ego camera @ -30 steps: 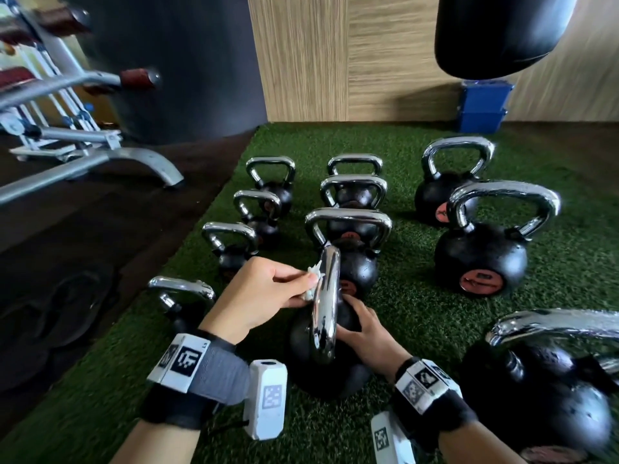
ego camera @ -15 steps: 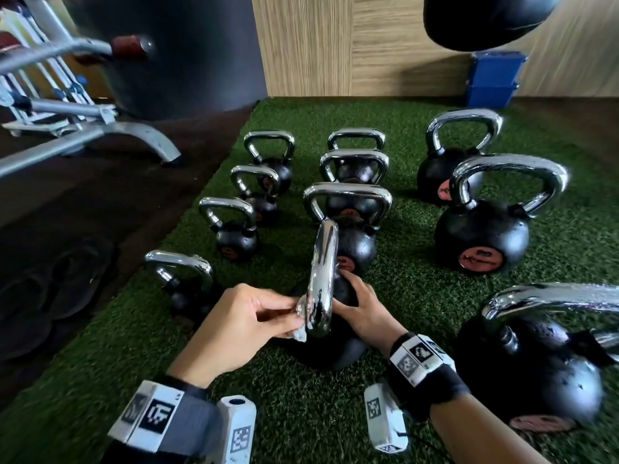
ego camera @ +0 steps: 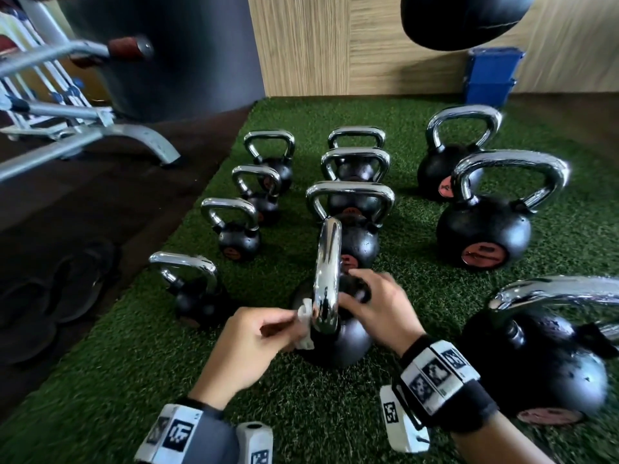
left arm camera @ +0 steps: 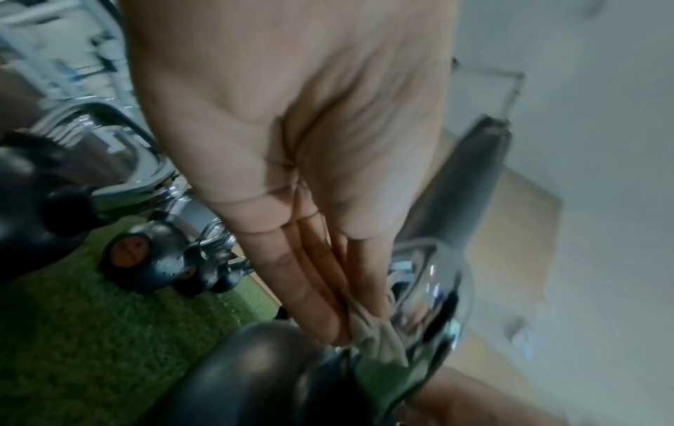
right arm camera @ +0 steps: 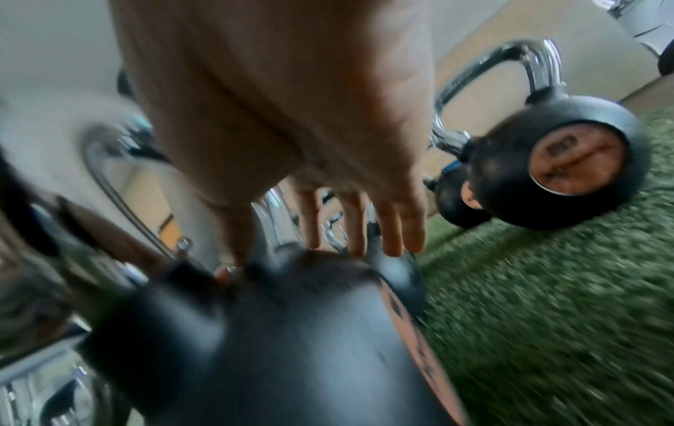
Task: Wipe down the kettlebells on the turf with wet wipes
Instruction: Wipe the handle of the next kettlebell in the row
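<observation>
Kettlebell [ego camera: 338, 339] badges unreadable, left hand [ego camera: 248, 346] pinching wipe [ego camera: 304, 324]

Eleven kettlebells stand on the turf [ego camera: 418, 413]. Four small ones [ego camera: 234, 236] line its left edge. Four more [ego camera: 355, 239] form a middle row, and three larger ones [ego camera: 482, 229] sit toward the right edge. Two hands are in view, the left hand [ego camera: 248, 346] and the right hand [ego camera: 378, 306], each with one banded wrist. There is one wet wipe [ego camera: 304, 324]. Two blue bins [ego camera: 490, 77] are stacked past the far edge, and one black punch bag [ego camera: 462, 18] hangs above them. Off the left edge lie what look like two flip-flops [ego camera: 77, 279], though they are too dark to count surely.
</observation>
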